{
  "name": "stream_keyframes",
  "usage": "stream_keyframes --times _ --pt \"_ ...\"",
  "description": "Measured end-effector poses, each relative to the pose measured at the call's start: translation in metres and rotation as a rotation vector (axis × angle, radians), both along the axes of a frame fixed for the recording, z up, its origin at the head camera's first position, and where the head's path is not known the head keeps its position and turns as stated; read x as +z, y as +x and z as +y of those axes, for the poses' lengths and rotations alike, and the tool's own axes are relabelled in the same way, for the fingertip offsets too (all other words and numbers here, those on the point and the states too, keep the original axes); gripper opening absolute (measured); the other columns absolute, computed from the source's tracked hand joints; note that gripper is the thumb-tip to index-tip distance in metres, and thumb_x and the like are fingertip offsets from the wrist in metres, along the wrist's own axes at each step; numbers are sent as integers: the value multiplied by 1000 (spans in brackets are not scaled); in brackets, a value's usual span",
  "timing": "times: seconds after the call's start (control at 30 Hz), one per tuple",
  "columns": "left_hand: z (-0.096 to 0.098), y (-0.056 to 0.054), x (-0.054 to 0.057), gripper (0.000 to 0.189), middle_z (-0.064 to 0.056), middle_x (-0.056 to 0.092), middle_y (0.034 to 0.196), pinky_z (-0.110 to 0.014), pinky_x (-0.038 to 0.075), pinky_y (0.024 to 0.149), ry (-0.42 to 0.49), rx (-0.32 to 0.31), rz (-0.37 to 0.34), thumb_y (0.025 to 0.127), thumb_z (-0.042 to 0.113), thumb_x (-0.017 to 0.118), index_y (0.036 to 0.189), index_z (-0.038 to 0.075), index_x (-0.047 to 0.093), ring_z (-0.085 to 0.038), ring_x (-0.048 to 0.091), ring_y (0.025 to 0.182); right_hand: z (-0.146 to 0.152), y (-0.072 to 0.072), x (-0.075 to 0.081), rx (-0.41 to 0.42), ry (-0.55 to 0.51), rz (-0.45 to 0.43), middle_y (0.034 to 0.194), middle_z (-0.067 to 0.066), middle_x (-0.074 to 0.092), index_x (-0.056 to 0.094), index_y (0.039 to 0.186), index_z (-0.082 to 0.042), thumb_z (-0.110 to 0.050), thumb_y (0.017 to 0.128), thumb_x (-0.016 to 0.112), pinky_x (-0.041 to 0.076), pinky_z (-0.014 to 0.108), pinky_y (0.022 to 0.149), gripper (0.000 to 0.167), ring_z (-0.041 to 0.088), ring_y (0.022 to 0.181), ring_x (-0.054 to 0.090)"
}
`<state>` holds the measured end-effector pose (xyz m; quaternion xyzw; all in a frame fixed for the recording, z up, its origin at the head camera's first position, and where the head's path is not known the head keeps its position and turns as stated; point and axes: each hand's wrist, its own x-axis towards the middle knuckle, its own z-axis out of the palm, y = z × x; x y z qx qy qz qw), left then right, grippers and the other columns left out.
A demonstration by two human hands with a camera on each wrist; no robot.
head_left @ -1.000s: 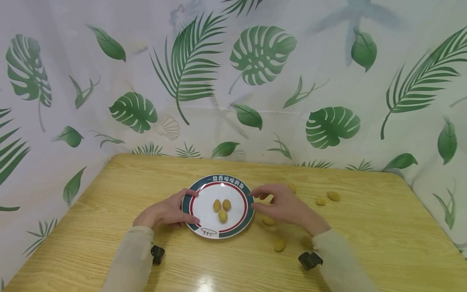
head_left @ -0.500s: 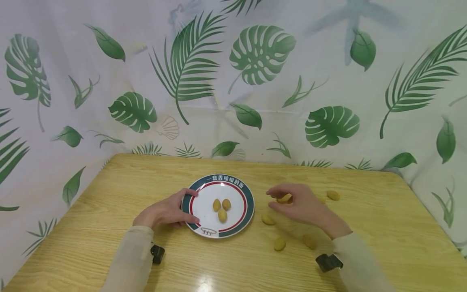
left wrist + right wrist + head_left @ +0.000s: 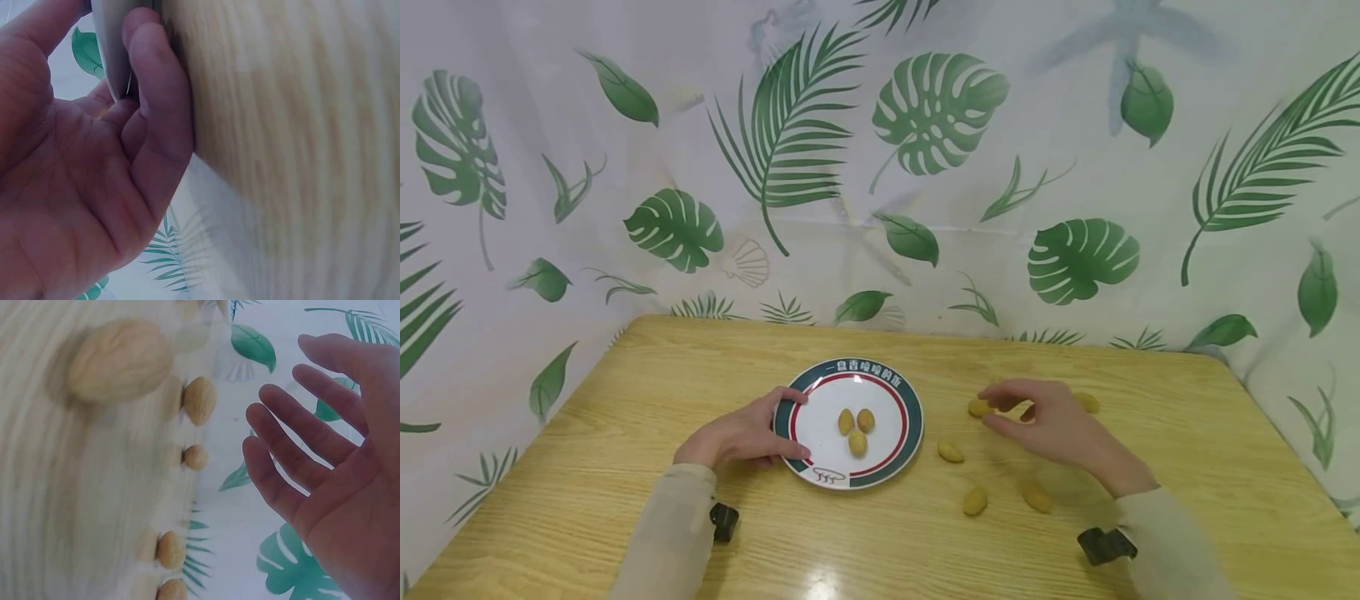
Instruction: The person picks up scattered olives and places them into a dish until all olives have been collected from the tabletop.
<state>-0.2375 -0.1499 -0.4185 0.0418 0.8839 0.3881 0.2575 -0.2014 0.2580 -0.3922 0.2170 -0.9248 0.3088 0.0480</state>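
Note:
My left hand grips the left rim of a round white plate with a dark green border and a red ring. In the left wrist view, its curled fingers reach under the plate's edge. Three walnuts sit together on the plate. To the right, my right hand hovers over the table with fingers loosely bent and nothing between them. A walnut lies right at its fingertips in the head view. The right wrist view shows the hand's fingers spread above the wood, beside a large, near walnut.
More walnuts lie loose on the wooden table: one beside the plate, one nearer the front, one below the right hand, and one partly hidden behind it. A leaf-printed curtain hangs along the back.
My right hand has moved right, from the plate's right rim to the loose walnuts, uncovering several of them. The left hand and plate have stayed in place.

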Motion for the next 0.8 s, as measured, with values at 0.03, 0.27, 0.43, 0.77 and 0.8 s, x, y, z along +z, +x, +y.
stream_keyframes --times 0.03,0.27,0.43,0.77,0.8 --pt "0 0 0 82 -9 58 96 -28 48 69 1 1 -1 84 29 85 151 27 38 -21 58 78 2 0 -1 -4 5 2 110 6 76 74 118 -11 -23 94 75 54 24 72 26 23 99 70" --pt "0 0 1 81 -10 58 98 -28 49 69 5 -2 0 84 29 85 151 26 39 -21 58 79 9 -5 -11 -45 32 7 105 4 76 73 120 -11 -23 95 74 55 24 71 28 21 96 71" --pt "0 0 2 81 -10 58 98 -27 48 70 -2 0 -1 85 29 85 151 26 39 -21 58 79 11 -14 -20 -59 47 -23 102 1 77 73 121 -11 -24 96 72 56 31 78 28 17 94 70" --pt "1 -1 0 82 -10 58 98 -27 48 69 -4 -5 7 84 29 85 151 25 38 -21 58 78 11 -33 -29 -60 102 -75 100 3 78 74 118 -11 -24 95 72 55 38 82 26 17 92 73" --pt "0 -1 0 82 -9 59 97 -27 48 69 -5 -4 5 84 30 85 151 25 38 -21 58 78 10 -35 -29 -58 106 -77 100 3 78 74 118 -11 -25 95 72 55 38 82 26 17 92 73"
